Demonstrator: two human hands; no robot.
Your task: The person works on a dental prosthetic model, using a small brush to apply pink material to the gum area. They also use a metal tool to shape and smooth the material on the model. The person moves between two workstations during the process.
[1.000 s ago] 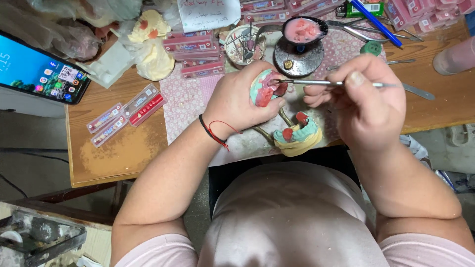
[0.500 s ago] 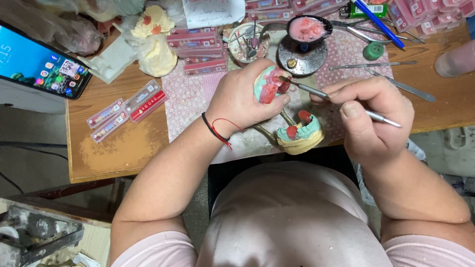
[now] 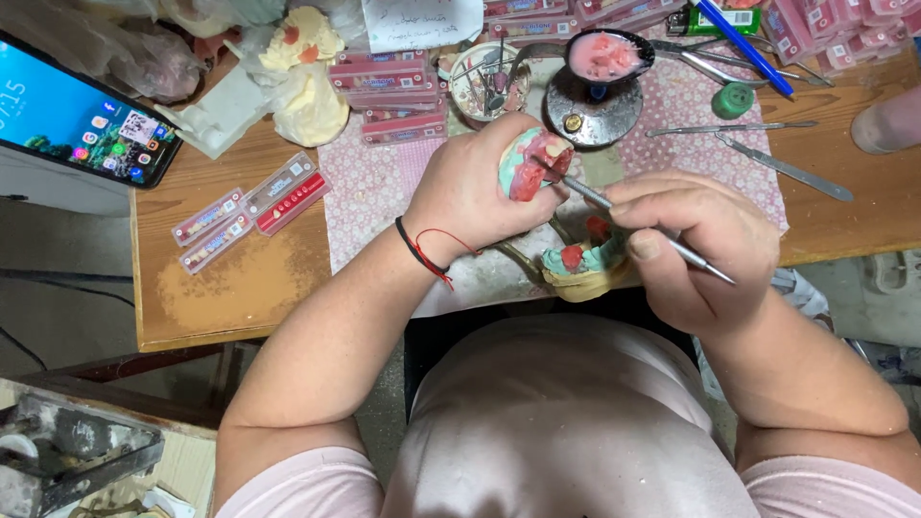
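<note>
Grip: left hand (image 3: 475,187) wrapped around the dental model (image 3: 533,165), right hand (image 3: 696,240) pinching the metal carver (image 3: 633,223) | tip seemingly on pink wax | advice: brace fingers, light strokes.

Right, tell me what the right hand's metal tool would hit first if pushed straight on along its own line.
The right hand points its thin metal tool up-left; the tip already seems to meet the pink-and-green dental model held in the left hand, though depth is uncertain.
</note>
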